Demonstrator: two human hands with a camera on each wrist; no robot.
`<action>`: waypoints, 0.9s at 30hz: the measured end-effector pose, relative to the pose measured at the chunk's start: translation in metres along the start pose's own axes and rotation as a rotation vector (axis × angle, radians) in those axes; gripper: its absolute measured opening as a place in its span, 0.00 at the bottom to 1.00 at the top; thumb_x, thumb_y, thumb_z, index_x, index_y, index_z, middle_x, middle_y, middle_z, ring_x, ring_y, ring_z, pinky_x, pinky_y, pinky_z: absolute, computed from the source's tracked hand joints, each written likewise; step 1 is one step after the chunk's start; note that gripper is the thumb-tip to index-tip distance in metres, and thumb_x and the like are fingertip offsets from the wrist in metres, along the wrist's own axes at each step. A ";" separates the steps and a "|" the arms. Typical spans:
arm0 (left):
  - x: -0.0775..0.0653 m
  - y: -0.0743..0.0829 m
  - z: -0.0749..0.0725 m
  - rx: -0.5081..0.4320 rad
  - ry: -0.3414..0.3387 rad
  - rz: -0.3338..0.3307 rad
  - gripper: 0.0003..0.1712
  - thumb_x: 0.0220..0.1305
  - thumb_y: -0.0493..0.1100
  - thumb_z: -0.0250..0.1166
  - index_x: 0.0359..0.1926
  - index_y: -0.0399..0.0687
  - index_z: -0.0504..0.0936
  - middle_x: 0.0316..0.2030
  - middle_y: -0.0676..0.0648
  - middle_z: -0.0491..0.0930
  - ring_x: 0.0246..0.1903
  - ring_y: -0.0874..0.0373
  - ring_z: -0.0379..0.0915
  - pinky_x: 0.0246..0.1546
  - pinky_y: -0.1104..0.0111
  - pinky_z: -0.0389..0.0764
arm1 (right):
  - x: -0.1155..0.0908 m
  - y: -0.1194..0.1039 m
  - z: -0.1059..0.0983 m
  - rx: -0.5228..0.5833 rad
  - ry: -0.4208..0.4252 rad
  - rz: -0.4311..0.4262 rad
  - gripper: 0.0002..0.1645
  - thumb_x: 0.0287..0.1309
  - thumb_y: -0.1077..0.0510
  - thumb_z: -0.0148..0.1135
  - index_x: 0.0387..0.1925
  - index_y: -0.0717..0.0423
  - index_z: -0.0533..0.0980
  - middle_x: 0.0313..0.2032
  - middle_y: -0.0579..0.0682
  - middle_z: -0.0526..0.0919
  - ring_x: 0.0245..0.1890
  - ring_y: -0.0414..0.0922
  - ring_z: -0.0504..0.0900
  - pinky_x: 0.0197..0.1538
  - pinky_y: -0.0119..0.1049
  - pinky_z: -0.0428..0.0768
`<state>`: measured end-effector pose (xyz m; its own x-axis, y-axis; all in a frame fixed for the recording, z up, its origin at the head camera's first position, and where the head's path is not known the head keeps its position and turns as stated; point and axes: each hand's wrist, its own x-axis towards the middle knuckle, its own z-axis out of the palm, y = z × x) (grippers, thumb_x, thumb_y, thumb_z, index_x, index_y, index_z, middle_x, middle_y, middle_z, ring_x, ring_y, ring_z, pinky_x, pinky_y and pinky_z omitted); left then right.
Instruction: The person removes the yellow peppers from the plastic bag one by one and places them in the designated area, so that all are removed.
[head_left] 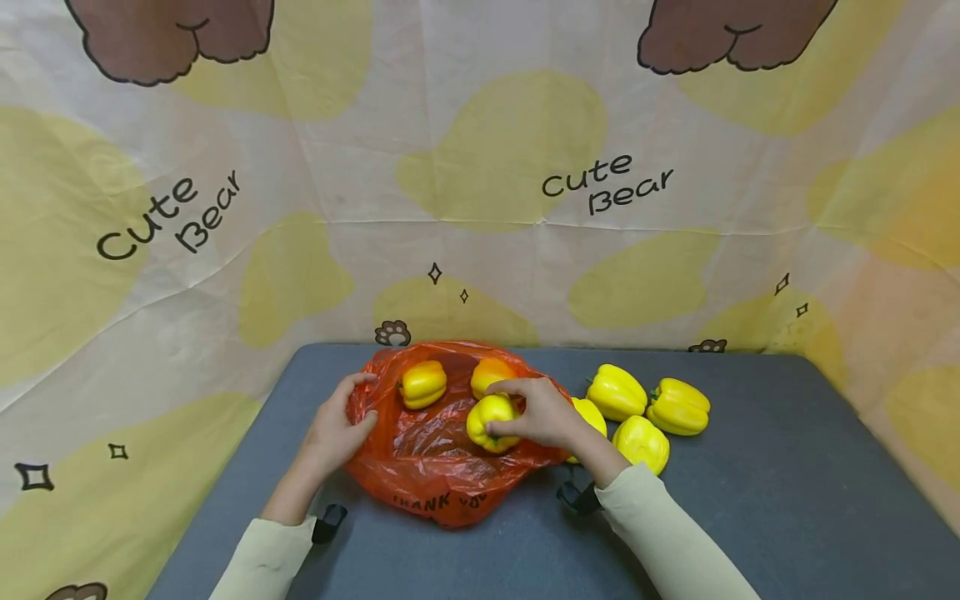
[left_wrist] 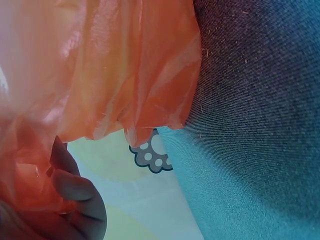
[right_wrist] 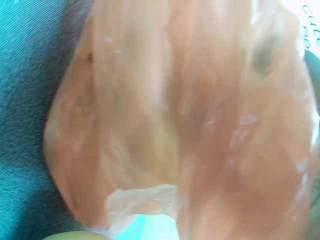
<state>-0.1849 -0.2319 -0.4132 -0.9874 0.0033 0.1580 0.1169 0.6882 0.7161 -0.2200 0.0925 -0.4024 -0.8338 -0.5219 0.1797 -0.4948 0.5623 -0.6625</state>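
Note:
A red plastic bag lies with its mouth spread wide on the table. My left hand grips the bag's left rim; in the left wrist view its curled fingers show around the film. My right hand pinches a yellow bell pepper between thumb and fingers, over the right part of the bag's opening. Inside the bag are a yellow bell pepper at the left and another pepper at the back right, partly hidden behind the right hand. Red film fills most of the right wrist view.
Right of the bag sit several yellow bell peppers: two at the back, one nearer, and one partly hidden by the bag and right hand. The grey table ends at a patterned cloth backdrop.

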 end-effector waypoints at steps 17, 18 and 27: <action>0.000 0.000 0.001 -0.001 -0.007 0.000 0.29 0.61 0.37 0.61 0.63 0.53 0.65 0.56 0.34 0.75 0.47 0.44 0.76 0.41 0.56 0.81 | -0.017 -0.023 -0.027 0.099 0.151 -0.038 0.28 0.45 0.41 0.74 0.50 0.42 0.80 0.45 0.42 0.85 0.40 0.42 0.80 0.43 0.39 0.80; 0.000 0.000 0.001 0.001 -0.006 0.001 0.29 0.61 0.37 0.61 0.63 0.53 0.65 0.56 0.34 0.75 0.47 0.44 0.76 0.41 0.56 0.81 | -0.018 -0.024 -0.028 0.100 0.156 -0.044 0.28 0.45 0.41 0.74 0.50 0.42 0.80 0.45 0.42 0.85 0.40 0.42 0.80 0.43 0.41 0.80; 0.001 0.000 0.000 0.002 0.000 0.012 0.29 0.61 0.38 0.62 0.62 0.53 0.66 0.54 0.34 0.76 0.45 0.44 0.77 0.38 0.60 0.80 | -0.033 -0.023 -0.044 0.105 0.225 -0.089 0.28 0.45 0.46 0.76 0.51 0.45 0.81 0.50 0.45 0.84 0.43 0.41 0.81 0.45 0.46 0.81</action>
<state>-0.1860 -0.2320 -0.4131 -0.9859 0.0119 0.1666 0.1287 0.6897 0.7126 -0.1921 0.1249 -0.3609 -0.8275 -0.4041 0.3898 -0.5501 0.4446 -0.7070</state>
